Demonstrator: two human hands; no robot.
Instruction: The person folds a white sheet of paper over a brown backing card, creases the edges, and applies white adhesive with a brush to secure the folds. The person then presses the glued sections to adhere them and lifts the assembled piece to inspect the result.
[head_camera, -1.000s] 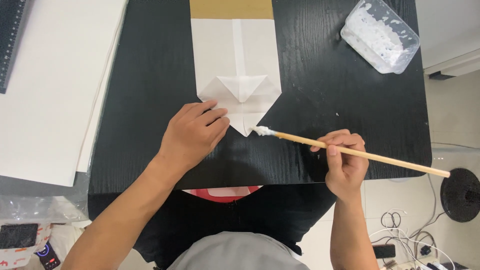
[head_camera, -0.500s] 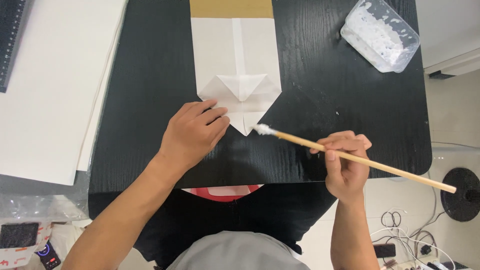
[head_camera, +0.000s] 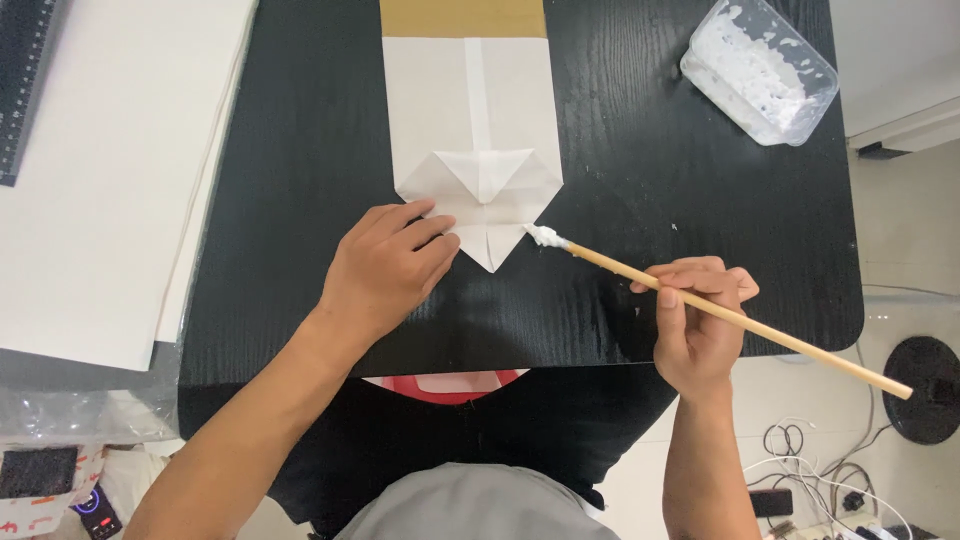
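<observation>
White folded paper (head_camera: 473, 150) with a pointed end lies in the middle of the black table (head_camera: 300, 200). Your left hand (head_camera: 390, 268) presses flat on its corner. Your right hand (head_camera: 697, 325) grips a thin wooden stick (head_camera: 740, 318). Its gluey white tip has moved closer and now touches the paper's edge. The paper's brown top is cut off.

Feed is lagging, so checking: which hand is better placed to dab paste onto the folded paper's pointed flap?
Probably the right hand: it grips the brush, tip at the flap's edge. The left hand presses the folded paper flat.
</observation>
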